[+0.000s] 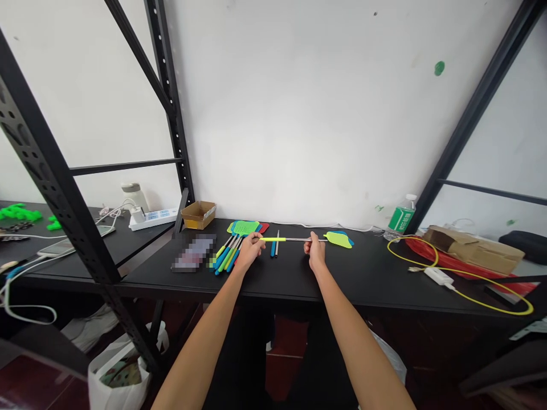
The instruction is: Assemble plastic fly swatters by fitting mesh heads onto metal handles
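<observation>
A yellow telescopic fly swatter [273, 239] spans both hands, held level above the black table. My left hand [252, 247] is closed on the end of its yellow handle. Farther right, my right hand [315, 250] pinches the thin metal rod close to the yellow-green head [339, 239]. A blue piece [345, 233] shows partly behind that head. Beside my left hand lies a bundle of fly swatters [228, 253] with blue, green and yellow handles; green heads [247, 228] top the pile, with a red one partly covered. Between my hands rest a blue rod [273, 246] and a pale rod [277, 245].
An open cardboard box [199, 215] sits at the back left, above a blurred-out flat object [194, 253]. To the right are a bottle [400, 217], a yellow cable [482, 275], a white adapter [439, 277] and a brown paper package [474, 249]. Black metal posts [173, 114] flank the table [290, 285].
</observation>
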Demonstrator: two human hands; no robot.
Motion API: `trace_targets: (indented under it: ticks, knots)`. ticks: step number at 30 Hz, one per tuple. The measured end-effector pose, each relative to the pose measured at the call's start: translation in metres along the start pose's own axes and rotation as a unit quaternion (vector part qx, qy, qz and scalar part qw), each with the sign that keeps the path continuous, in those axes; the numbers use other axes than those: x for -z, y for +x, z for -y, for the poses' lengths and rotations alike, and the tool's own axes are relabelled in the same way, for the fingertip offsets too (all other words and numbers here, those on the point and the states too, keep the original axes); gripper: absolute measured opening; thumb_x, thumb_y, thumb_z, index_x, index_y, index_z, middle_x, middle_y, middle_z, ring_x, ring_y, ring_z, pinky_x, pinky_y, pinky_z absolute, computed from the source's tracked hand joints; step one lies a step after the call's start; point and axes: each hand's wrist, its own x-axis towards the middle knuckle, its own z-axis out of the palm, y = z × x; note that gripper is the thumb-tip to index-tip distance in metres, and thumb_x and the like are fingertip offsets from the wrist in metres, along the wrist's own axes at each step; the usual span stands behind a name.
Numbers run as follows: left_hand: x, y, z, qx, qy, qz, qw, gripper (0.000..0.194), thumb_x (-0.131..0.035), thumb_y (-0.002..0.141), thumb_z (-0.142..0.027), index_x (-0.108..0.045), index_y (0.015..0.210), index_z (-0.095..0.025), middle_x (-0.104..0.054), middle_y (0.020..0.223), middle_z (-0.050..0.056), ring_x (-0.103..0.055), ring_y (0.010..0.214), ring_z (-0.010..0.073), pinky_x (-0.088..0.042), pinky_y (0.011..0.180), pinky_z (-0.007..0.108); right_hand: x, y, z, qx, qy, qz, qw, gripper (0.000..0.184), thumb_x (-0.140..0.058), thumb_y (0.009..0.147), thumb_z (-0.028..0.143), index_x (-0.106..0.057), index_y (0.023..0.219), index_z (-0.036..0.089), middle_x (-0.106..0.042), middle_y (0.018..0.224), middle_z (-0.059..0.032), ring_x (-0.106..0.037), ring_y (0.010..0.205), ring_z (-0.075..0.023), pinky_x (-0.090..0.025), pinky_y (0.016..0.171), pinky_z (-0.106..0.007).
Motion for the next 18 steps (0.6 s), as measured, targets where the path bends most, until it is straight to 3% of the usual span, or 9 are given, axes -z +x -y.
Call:
trace_targets:
  ticks: [8, 18]
  knots:
    - [-0.0011, -0.0034, -0.0038, -0.009, 0.028, 0.000, 1.000, 0.034, -0.064, 0.082, -0.051, -0.057, 0.073, -0.019, -0.060, 0.062, -0.001, -0.044, 0.045, 0.0086, -0.033, 0.045, 0.022, 0.0007, 0.0019, -0.0003, -0.006, 0.016, -0.009, 1.000, 0.038, -0.060, 0.084, 0.047, -0.046, 0.061, 0.022, -0.045, 0.044, 0.0057, -0.040, 0.038, -0.0080, -0.028, 0.036, -0.021]
    - [0.0002, -0.0061, -0.0043, 0.002, 0.058, 0.000, 0.998, 0.055, -0.057, 0.087, -0.057, -0.053, 0.047, -0.019, -0.052, 0.050, 0.002, -0.045, 0.047, 0.0112, -0.033, 0.048, 0.025, 0.0009, 0.0034, 0.0001, -0.007, 0.030, -0.032, 0.999, 0.039, -0.059, 0.087, 0.047, -0.043, 0.060, 0.023, -0.042, 0.043, 0.0064, -0.038, 0.037, -0.0079, -0.027, 0.035, -0.021]
